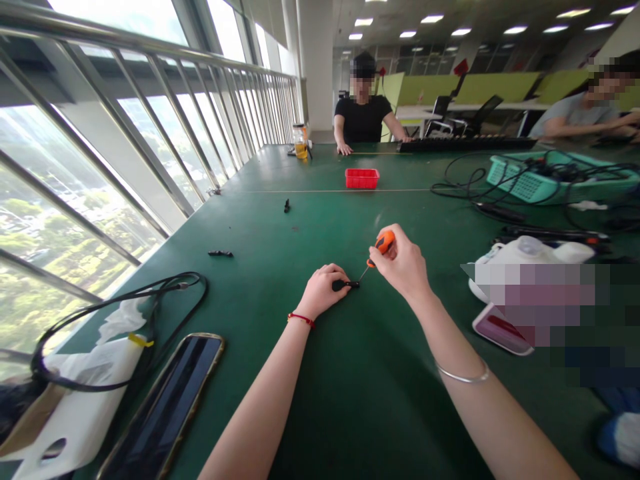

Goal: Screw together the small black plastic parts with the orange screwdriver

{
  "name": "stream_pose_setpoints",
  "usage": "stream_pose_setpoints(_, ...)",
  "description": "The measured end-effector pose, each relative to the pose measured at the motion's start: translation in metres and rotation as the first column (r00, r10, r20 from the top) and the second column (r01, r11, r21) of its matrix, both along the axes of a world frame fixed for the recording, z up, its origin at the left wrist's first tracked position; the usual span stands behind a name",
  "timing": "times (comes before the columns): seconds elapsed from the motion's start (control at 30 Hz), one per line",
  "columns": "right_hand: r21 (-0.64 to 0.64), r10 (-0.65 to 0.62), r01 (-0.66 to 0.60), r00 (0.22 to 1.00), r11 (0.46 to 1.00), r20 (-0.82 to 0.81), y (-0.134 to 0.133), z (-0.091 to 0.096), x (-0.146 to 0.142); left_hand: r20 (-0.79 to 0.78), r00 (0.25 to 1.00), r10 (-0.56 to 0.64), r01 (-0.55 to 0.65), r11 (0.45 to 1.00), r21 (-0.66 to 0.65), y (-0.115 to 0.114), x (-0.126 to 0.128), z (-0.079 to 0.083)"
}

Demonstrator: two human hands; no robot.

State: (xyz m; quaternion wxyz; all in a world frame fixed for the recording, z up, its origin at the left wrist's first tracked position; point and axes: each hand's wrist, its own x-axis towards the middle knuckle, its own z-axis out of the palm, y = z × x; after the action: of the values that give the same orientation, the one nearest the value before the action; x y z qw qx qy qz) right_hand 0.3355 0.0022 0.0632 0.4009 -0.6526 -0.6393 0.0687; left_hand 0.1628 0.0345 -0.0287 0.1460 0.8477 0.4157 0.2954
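Observation:
My right hand (404,261) is closed around the orange and black handle of a screwdriver (384,243). The shaft slants down to the left, and its tip is at the right end of a small black part (349,285). My left hand (325,291) pinches that part against the green tabletop. The part is slim, with a rounded left end; its exact kind is too small to make out. Two more small black pieces lie farther off to the left, one short piece (287,206) and one longer piece (221,253).
A red bin (362,179) stands ahead on the green table (270,227). A phone (165,407), cables and a white holder (95,400) lie at left. At right are a teal basket (525,180) of cables and a white bottle (530,257). A person (365,113) sits opposite.

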Motion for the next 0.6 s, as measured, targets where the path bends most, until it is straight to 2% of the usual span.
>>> stream_pose_setpoints(0.17, 0.069, -0.02, 0.015, 0.998, 0.998, 0.066, -0.001, 0.001, 0.001, 0.004, 1.0, -0.002, 0.002, 1.0, -0.003, 0.0001, -0.0005, 0.0)
stream_pose_setpoints(0.37, 0.004, 0.037, -0.037, 0.998, 0.999, 0.055, -0.0049, 0.0065, -0.0009, 0.001, 1.0, -0.001, 0.001, 1.0, -0.004, -0.0008, -0.0003, 0.0015)
stream_pose_setpoints(0.5, 0.018, -0.026, 0.024, 0.993, 1.0, 0.115, -0.0042, 0.0055, -0.0013, 0.004, 1.0, 0.002, -0.002, 1.0, -0.004, -0.0011, -0.0004, 0.0016)
stream_pose_setpoints(0.6, 0.015, -0.008, 0.007, 0.994, 1.0, 0.113, -0.0043, 0.0056, -0.0009, 0.004, 1.0, 0.003, -0.003, 1.0, -0.008, -0.0012, -0.0006, 0.0017)
